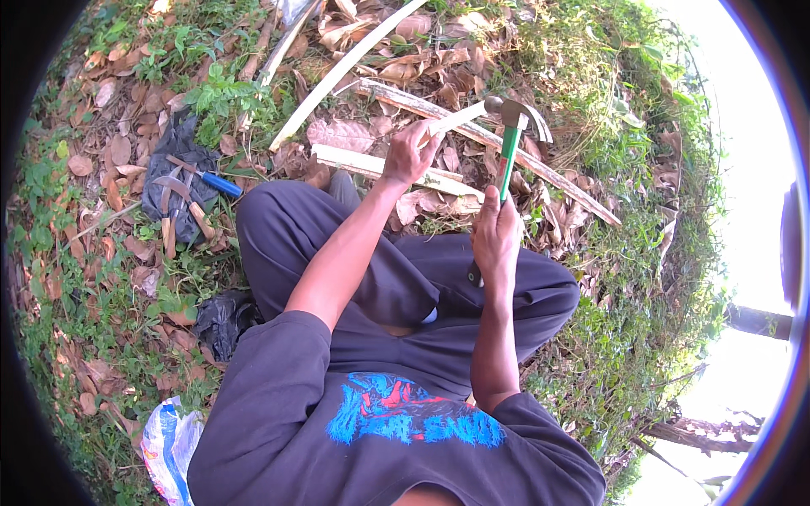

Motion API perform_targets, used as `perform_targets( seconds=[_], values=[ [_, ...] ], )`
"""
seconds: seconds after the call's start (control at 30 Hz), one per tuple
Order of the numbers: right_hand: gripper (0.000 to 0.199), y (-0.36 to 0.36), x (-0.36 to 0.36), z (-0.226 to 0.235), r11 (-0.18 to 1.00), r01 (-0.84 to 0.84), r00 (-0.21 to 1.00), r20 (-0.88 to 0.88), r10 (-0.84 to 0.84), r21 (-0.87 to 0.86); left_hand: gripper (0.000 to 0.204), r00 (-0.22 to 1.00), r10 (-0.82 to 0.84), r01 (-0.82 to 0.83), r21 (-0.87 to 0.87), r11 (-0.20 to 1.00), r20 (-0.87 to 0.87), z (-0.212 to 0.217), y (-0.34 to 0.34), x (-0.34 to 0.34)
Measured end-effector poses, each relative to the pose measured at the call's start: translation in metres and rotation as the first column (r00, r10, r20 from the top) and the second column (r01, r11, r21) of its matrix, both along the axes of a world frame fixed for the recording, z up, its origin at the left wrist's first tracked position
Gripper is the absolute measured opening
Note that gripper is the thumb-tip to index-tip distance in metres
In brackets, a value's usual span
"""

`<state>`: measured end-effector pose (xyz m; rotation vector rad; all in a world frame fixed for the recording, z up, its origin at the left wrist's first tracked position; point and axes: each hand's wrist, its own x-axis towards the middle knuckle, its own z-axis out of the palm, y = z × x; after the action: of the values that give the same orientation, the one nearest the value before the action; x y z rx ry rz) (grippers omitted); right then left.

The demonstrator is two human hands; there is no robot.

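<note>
My left hand (411,153) is closed round a pale piece of wood (458,118), which points up and to the right. My right hand (496,234) grips a claw hammer by its green and black handle (510,160), with the hammer held upright. The metal hammer head (516,112) is at the far end of the pale wood; whether they touch I cannot tell. Below my left hand, a split pale strip of wood (363,162) lies on the leaves. A long bark-edged pole (557,179) runs behind the hammer.
To the left, a blue-handled tool (221,184) and several wooden-handled blades (200,218) lie on black plastic (173,139). Another black bag (224,325) is beside my knee. A long curved strip (337,76) lies farther off among dry leaves. A white and blue bag (171,443) sits lower left.
</note>
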<state>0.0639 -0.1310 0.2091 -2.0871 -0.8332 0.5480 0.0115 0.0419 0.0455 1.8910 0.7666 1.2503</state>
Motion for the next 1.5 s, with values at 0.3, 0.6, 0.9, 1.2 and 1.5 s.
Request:
perform_targets(
  seconds=[0.3, 0.6, 0.9, 1.2, 1.5],
  values=[
    [0.043, 0.0, 0.012, -0.02, 0.999, 0.009, 1.0, -0.01, -0.009, 0.032, 0.04, 1.0, 0.023, -0.023, 0.031, 0.999, 0.004, 0.005, 0.002, 0.0],
    [0.043, 0.003, 0.007, -0.011, 0.996, -0.04, 0.999, 0.025, 0.042, -0.083, 0.039, 1.0, 0.011, -0.011, 0.021, 1.0, 0.029, 0.002, 0.001, 0.003],
    [0.045, -0.009, 0.015, -0.011, 0.999, 0.032, 0.993, -0.113, -0.031, 0.006, 0.04, 1.0, -0.021, 0.021, 0.022, 1.0, 0.007, -0.007, -0.002, 0.004],
    [0.038, -0.004, 0.014, 0.003, 1.0, 0.017, 1.0, -0.012, -0.017, 0.026, 0.04, 1.0, -0.03, 0.03, 0.015, 0.999, -0.001, -0.005, -0.004, 0.004],
    [0.042, -0.004, 0.017, -0.016, 0.997, -0.074, 0.993, 0.094, 0.077, -0.034, 0.033, 1.0, -0.007, 0.006, 0.066, 0.998, 0.018, -0.001, -0.006, 0.004]
  ],
)
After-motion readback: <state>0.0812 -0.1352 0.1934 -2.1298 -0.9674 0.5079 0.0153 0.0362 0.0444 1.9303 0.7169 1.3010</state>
